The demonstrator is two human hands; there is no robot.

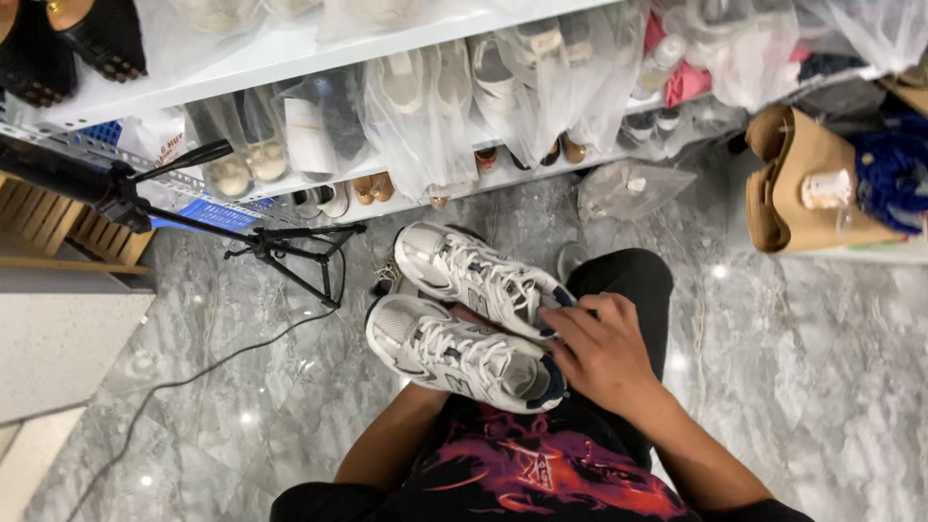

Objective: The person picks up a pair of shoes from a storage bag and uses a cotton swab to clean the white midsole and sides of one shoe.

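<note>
1. A pair of white and silver sneakers with navy heels was held over a grey marbled floor (802, 367), polished enough to throw back small points of light.

2. The right hand (604, 353) was laid over the heel ends of both shoes, its fingers (570, 319) curled onto the collar of the far sneaker (478, 275) while the palm rested against the near sneaker (454, 353). The grip was partly closed around the heels, not fully clenched.

3. The left hand was hidden beneath the shoes; only the left forearm (391, 440) was seen rising under the near sneaker, so its grasp could not be told.

4. The two sneakers were carried side by side and touching, toes pointed left and away, above the person's dark trouser leg (633, 280) and a black shirt printed in red (541, 469).

5. White shelves (290, 48) were ranged along the top of the view, packed with shoes wrapped in clear plastic bags (425, 116).

6. A black tripod (280, 246) was stood on the floor to the left, with a cable (174, 387) trailed from it across the marble.

7. A brown paper bag (802, 179) was set at the right, and a loose plastic bag (628, 188) lay below the shelves.
</note>
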